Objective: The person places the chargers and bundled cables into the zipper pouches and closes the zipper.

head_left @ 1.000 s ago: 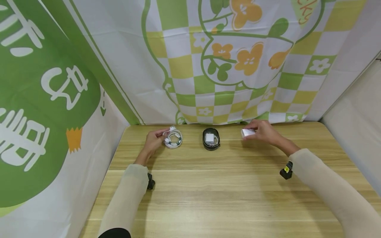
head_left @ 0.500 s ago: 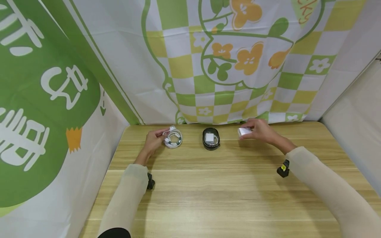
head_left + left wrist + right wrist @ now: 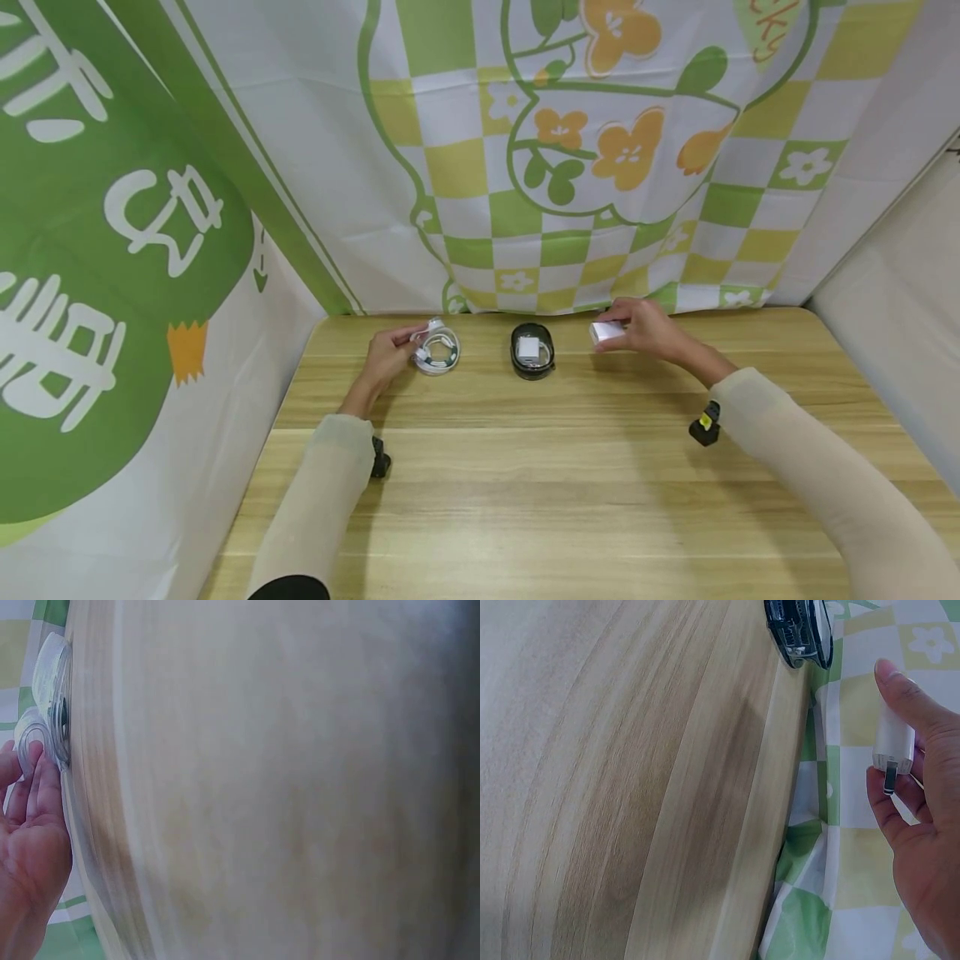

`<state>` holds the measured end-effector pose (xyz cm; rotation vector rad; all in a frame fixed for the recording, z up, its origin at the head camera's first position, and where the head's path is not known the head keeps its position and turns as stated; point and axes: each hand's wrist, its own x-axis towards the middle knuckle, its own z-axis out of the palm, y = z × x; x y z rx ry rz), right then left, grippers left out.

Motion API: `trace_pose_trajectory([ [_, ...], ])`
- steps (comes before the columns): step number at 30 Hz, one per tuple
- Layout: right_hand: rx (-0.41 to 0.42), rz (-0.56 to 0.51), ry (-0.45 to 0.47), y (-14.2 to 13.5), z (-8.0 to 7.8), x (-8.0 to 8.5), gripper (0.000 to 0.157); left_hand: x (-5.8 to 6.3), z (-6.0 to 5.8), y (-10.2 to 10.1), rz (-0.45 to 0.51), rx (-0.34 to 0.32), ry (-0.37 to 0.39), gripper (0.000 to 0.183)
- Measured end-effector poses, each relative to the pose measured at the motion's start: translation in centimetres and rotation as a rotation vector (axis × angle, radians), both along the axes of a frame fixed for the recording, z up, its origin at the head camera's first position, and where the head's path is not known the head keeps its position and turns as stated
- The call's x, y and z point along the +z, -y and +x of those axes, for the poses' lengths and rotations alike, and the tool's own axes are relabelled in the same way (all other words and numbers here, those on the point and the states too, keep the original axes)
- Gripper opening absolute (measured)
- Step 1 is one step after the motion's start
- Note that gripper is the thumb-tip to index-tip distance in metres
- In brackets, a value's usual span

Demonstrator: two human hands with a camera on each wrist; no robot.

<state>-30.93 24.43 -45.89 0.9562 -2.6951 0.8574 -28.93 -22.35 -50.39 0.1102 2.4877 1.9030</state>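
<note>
At the far left of the table, my left hand [image 3: 387,357] pinches the edge of a coiled white charging cable [image 3: 437,348] between thumb and fingers. The left wrist view shows a clear, rounded loop [image 3: 34,739] at those fingertips, beside the taller coil [image 3: 51,682]. On the right, my right hand [image 3: 651,327] grips a white charger plug [image 3: 606,332] between thumb and fingers. Its metal prong [image 3: 890,778] points out past the fingers in the right wrist view. Between the hands stands an oval black-rimmed clear case [image 3: 532,372] with a white charger plug [image 3: 528,347] and cable inside.
The wooden table [image 3: 525,483] reaches back to a hanging checked cloth [image 3: 600,208]. A green and white printed panel [image 3: 150,250] rises along the left side. Black wrist cameras [image 3: 705,423] sit at both sleeves.
My right hand has moved a little to the left with the white charger plug, nearer the oval case. The left hand and the coiled cable have stayed in place.
</note>
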Motion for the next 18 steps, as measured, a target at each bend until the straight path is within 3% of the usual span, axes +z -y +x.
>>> trace_pose_trajectory([
  [5, 0.003, 0.006, -0.005, 0.4, 0.0, 0.0, 0.044, -0.4, -0.3, 0.1, 0.0, 0.009, 0.023, 0.035],
  [12, 0.011, 0.016, -0.002, 1.1, -0.1, 0.1, 0.044, -2.7, -1.4, 0.5, 0.018, 0.034, 0.012, 0.035],
  [18, 0.027, 0.015, -0.012, 1.8, -0.2, 0.2, 0.045, -3.0, -1.5, 0.6, 0.024, 0.042, 0.006, 0.035],
])
